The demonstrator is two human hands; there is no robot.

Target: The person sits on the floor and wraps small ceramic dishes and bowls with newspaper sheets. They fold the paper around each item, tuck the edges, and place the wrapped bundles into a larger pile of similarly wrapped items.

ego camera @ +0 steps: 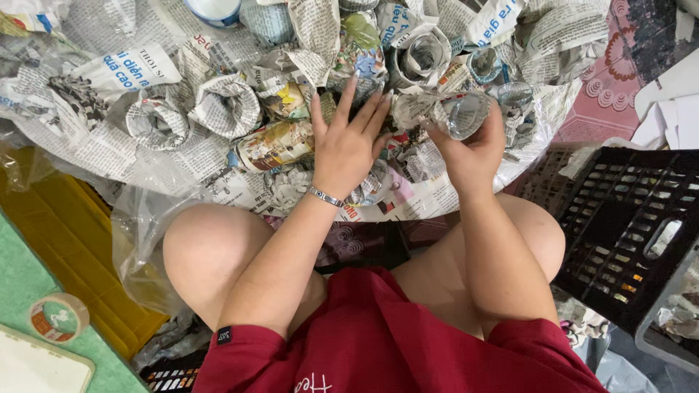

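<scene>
Far left: tape roll (pixel 58 317) on green mat (pixel 22 280), yellow crate (pixel 69 233) beside it, clear plastic bag (pixel 142 225) spilling off it. Centre: newspaper sheets (pixel 95 124) cover the floor under wrapped bundles (pixel 226 105); left hand (pixel 348 142) flat, fingers spread, pressing the pile, gripping nothing. Right hand (pixel 473 149) clasps a half-wrapped glass cup (pixel 462 113) just above the paper; black plastic crate (pixel 633 225) far right

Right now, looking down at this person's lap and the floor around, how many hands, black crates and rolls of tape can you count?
Hands: 2, the left hand flat on the newspaper-wrapped bundles, the right hand gripping a newspaper-wrapped glass
Black plastic crate: 1
Roll of tape: 1
Total: 4
</scene>
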